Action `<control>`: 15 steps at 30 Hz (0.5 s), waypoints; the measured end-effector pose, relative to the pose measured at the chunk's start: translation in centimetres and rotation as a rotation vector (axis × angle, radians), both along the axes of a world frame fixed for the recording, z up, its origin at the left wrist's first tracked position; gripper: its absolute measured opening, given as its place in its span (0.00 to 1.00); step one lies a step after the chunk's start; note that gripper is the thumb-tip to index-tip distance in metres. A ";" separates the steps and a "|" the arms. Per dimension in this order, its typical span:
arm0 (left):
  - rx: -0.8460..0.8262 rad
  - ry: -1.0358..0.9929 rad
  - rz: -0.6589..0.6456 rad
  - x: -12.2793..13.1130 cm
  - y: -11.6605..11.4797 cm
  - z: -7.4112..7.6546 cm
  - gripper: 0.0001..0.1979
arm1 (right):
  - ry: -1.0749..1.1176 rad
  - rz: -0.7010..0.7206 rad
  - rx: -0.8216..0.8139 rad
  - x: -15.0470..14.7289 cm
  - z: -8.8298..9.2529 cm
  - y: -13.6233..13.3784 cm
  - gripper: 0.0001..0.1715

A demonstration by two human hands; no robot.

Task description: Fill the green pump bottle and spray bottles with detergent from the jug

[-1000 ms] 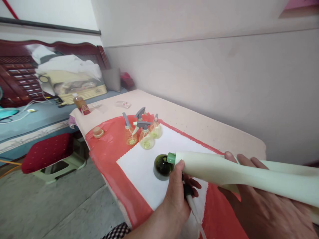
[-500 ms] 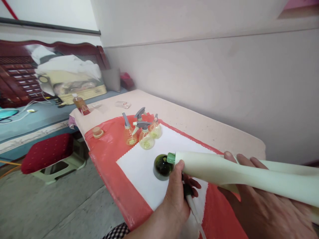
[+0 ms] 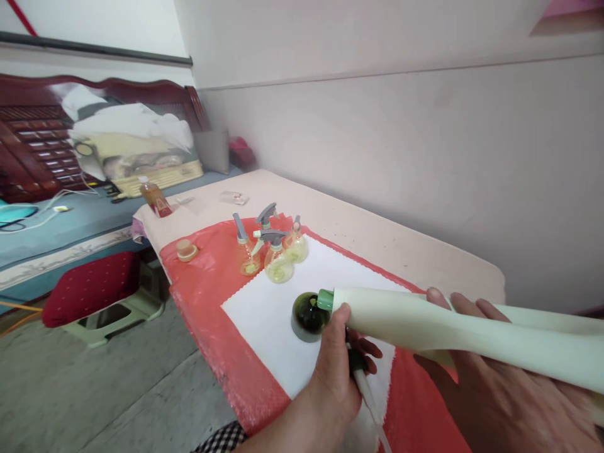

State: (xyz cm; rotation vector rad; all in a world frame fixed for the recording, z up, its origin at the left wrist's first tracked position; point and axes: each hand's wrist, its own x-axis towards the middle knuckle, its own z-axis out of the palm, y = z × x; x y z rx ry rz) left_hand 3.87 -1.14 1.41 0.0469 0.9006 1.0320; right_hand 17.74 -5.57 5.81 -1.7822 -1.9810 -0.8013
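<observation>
My left hand is closed round the front end of a long pale green tube-shaped thing, thumb on its near side. Fingers of my right hand wrap over the top of the same thing further back, palm beneath. A short green tip protrudes from its front, against or just above a round, glossy dark green vessel. Whether tip and vessel touch I cannot tell. The vessel rests on a white sheet. Below my left hand, a small dark piece joins a whitish tube or cord.
Several clear spray bottles with grey trigger heads stand behind the vessel. A small round pot sits on the red plastic cover. Further back is a drink bottle. A red-topped stool stands left of the table, by a wall-side bed.
</observation>
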 end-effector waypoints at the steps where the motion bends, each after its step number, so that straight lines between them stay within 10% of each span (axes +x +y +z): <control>1: 0.004 -0.002 0.003 0.0 0.0 0.0 0.23 | 0.001 0.002 -0.007 0.0 0.0 0.0 0.33; 15: 0.001 -0.009 -0.009 0.0 0.0 0.0 0.22 | -0.004 0.005 0.007 0.0 0.0 -0.1 0.33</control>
